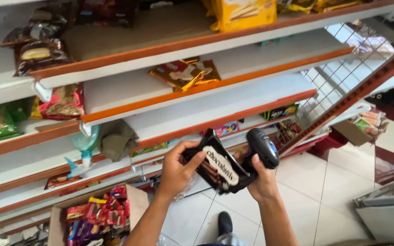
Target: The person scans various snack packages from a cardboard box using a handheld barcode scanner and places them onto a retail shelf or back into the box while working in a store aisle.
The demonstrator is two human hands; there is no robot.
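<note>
My left hand (pixel 175 169) grips the left end of a black snack packet (pixel 219 165) with a white label and brown wafer sticks pictured on it. My right hand (pixel 261 178) holds the packet's right side together with a black handheld barcode scanner (pixel 263 146), whose head sits just above the packet. Both hands are in front of white shop shelves with orange edges (pixel 206 86). A gold and brown snack packet (pixel 185 73) lies on the second shelf above my hands.
A cardboard box (pixel 94 218) full of red and purple snack packets stands on the floor at lower left. A spray bottle (pixel 85 150) and a grey cloth (pixel 117 139) rest on a lower shelf. Yellow packets (pixel 242 13) sit on top. White floor tiles lie at right.
</note>
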